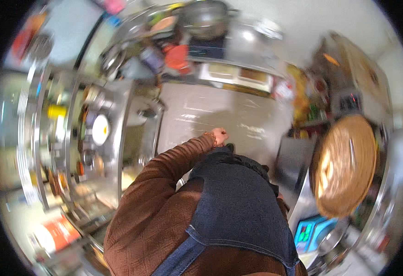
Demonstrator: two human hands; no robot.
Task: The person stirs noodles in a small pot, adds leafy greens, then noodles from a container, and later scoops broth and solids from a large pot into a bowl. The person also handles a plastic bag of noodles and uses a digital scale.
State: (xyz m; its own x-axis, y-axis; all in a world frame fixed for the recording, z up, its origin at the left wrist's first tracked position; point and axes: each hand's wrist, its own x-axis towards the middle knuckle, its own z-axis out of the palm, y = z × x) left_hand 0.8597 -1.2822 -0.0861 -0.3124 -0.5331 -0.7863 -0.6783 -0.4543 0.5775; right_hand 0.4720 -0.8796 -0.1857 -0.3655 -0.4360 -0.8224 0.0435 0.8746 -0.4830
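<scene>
My left hand (220,136) hangs in front of the dark blue denim apron (242,203), over the tiled floor (205,107). Its fingers are curled in, and I see nothing held in them. A brown sleeve (173,165) covers that arm up to the wrist. Of my right hand, at most a sliver of skin (280,197) shows beside the apron's right edge; the rest is hidden by my body. The tip of a dark shoe (231,147) appears just below the left hand.
On the left runs a steel counter (125,117) with shelves and a white bowl (100,130). Ahead stands a large metal pot (205,20) beside a red container (177,58). To the right are a round woven tray (346,165) and a blue digital scale (308,233). Much is motion-blurred.
</scene>
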